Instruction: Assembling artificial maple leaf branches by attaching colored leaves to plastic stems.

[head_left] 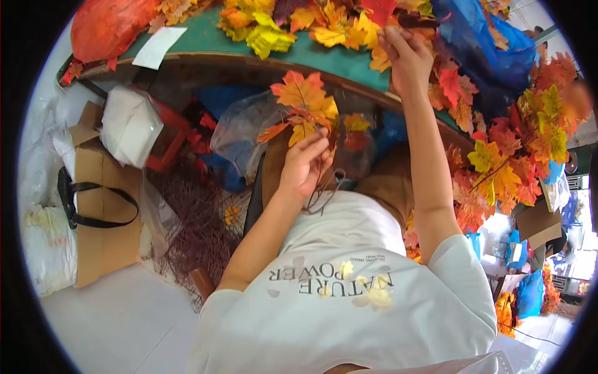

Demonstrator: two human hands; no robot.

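Observation:
My left hand [306,167] is closed around the thin stem of an artificial maple branch [304,96], held above my lap. Its leaves are orange, red and yellow, and a thin dark stem trails below my fingers. My right hand [408,57] reaches forward over the green tabletop [199,42], its fingers pinched at the edge of a yellow-orange artificial maple leaf [364,28]. Loose yellow leaves [268,34] lie on the table to the left of that hand.
A red bag [103,28] and a white paper [159,48] lie at the table's left. Blue plastic [492,50] and leafy branches [504,156] crowd the right. Bare brown stems [193,224] and a cardboard box [106,212] stand on the floor at left.

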